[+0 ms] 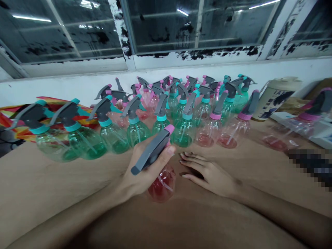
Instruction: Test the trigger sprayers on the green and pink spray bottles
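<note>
A clear pink spray bottle (161, 188) with a grey trigger head and pink nozzle stands near the table's front edge, red liquid in its base. My left hand (145, 169) is wrapped round its neck and head, hiding the collar. To the right of that bottle, my right hand (204, 169) lies low over the tabletop with fingers stretched out, holding nothing. Just beyond both hands runs a row of spray bottles, among them a green spray bottle (183, 138) with a teal collar and a pink spray bottle (207, 136) with a pink collar.
Several more spray bottles crowd the wooden table (259, 169) toward the wall. A pink-collared bottle (282, 136) stands apart at right, near a beige printed container (275, 98). Colourful wrapping (12, 119) lies at far left. Windows (194, 26) rise behind.
</note>
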### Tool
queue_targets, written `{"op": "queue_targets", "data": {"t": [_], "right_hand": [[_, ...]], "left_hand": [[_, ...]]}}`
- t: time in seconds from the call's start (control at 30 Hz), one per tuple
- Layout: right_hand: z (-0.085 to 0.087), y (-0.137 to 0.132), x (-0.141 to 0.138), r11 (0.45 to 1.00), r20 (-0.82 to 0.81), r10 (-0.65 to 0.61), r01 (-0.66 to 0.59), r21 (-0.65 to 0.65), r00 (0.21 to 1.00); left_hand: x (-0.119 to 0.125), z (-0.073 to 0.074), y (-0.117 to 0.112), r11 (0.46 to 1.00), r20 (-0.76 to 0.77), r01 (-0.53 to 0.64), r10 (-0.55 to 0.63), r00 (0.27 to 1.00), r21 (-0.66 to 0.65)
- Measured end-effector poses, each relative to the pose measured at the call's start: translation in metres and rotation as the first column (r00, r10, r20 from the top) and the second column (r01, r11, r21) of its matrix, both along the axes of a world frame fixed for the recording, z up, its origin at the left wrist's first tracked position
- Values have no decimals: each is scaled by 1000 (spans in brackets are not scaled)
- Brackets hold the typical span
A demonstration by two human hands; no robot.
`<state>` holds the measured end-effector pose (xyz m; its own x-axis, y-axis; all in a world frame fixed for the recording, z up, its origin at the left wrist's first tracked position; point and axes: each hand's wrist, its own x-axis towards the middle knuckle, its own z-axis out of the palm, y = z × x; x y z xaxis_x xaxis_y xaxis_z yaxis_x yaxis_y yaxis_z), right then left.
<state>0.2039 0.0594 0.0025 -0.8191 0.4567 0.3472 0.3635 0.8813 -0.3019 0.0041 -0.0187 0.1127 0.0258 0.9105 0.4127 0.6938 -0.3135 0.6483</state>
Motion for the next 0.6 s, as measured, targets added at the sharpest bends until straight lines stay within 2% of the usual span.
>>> {"op": "queue_targets", "data": {"t": [0.17, 0.33, 0.6], "right_hand": [[0, 0, 0, 1000, -25, 6, -6, -14, 1000], [1, 0, 0, 999, -37, 10, -11, -36, 999], [1, 1, 0, 999, -38, 17, -18, -40, 999]], "left_hand": [[1, -1, 1, 997, 61, 61, -64, 996, 49], [2, -8, 1, 1000, 103, -2, 2, 995, -7], [1, -11, 0, 1000, 102, -15, 16, 995, -12]]}}
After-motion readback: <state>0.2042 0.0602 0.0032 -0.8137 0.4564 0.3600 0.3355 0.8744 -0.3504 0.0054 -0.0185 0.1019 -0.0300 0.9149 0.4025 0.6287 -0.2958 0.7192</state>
